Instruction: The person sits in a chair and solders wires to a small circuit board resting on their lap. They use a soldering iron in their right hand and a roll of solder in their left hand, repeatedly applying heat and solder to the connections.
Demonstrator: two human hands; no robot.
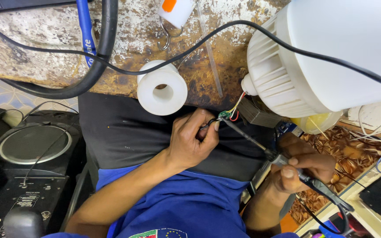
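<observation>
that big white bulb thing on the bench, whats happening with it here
A person is soldering. The left hand pinches a small green circuit board that is joined by thin coloured wires to the base of the large white bulb housing. The right hand holds a soldering iron with its tip at the board. A white solder spool stands on the worn bench edge nearby.

White solder spool [162, 88], blk speaker [29, 145], metal hook [165, 37], thick blk cable [98, 57], patterned cloth [353, 158]
</observation>
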